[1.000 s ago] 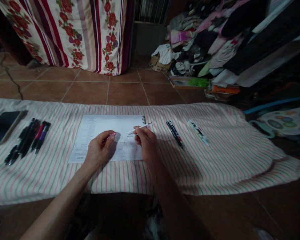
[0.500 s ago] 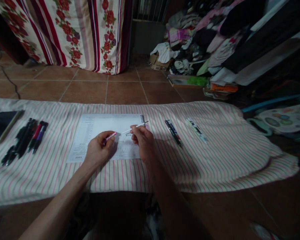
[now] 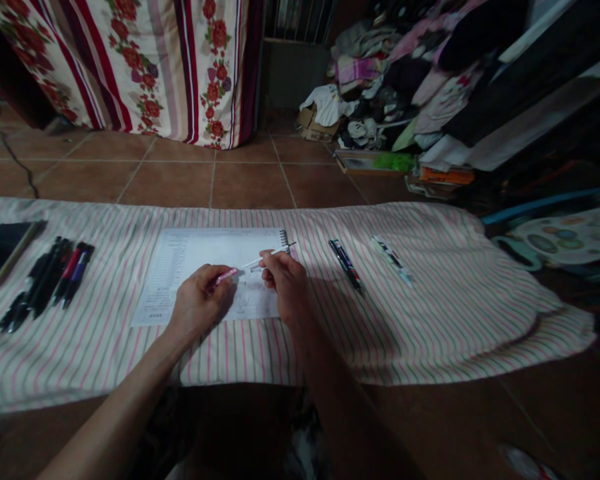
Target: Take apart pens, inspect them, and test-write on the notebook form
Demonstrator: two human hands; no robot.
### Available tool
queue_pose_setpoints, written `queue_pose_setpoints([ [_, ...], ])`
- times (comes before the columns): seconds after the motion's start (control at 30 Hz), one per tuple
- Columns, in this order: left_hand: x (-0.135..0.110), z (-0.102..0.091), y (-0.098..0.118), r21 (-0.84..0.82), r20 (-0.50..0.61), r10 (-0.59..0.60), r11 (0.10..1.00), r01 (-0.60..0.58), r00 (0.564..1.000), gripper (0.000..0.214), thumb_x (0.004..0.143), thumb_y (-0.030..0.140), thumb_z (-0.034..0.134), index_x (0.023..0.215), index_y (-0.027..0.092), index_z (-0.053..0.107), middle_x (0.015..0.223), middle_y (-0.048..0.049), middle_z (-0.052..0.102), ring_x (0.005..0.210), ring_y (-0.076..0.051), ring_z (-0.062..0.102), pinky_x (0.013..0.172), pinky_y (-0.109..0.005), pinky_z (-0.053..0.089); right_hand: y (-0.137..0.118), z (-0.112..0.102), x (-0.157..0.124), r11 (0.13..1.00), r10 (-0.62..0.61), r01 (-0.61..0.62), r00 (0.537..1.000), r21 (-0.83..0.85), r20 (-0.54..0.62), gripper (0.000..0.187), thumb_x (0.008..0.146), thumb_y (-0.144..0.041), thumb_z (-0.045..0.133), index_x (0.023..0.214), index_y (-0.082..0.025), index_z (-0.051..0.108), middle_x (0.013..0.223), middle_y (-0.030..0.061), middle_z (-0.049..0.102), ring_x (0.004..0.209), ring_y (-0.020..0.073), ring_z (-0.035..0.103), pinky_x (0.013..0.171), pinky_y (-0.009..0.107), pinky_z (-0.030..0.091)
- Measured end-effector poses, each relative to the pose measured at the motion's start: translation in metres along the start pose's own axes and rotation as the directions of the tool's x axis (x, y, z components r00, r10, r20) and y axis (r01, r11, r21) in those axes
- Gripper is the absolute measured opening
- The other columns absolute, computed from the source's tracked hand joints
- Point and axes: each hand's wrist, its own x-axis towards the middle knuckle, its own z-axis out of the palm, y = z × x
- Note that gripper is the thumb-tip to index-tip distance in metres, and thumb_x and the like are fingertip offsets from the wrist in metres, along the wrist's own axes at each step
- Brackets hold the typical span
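Observation:
My left hand (image 3: 205,297) is closed around a short pink pen barrel (image 3: 227,275), whose end sticks out past the fingertips to the right. Between the thumb and fingers of my right hand (image 3: 285,277) is a slim white pen refill (image 3: 254,264); a thin dark end shows beyond the hand at the upper right. Its near end and the pink barrel's end lie close together, and I cannot tell whether they touch. Both hands are over a printed paper sheet (image 3: 160,277), with a spiral binding (image 3: 284,239) at its upper right corner.
To the right on the striped cloth (image 3: 445,320) lie dark pens (image 3: 347,267) and a pale patterned pen (image 3: 393,260). Several pens (image 3: 50,277) and a phone (image 3: 5,252) are at the left. Beyond are a floral curtain (image 3: 175,73) and piled clothes (image 3: 375,87).
My left hand has turned slightly, and the pink barrel has shifted a little right and down. My right hand has stayed almost still with the refill.

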Motion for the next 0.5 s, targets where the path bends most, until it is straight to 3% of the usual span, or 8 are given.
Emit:
queue_pose_setpoints([
  [0.5,0.0022,-0.0013,-0.0043,0.066,-0.073,0.119,0.991,-0.114,0.99,0.014,0.082,0.028,0.053,0.088,0.022,0.064,0.086,-0.0037,0.064,0.082,-0.018,0.058,0.076,-0.034,0.048,0.0004,-0.0014,0.0013,1.0,-0.004,0.003,0.999,-0.026,-0.039,0.026,0.067,-0.042,0.065,0.064,-0.016,0.062,0.061,-0.0006,0.06,0.049,0.0066,0.048,0.043,0.018,0.035],
])
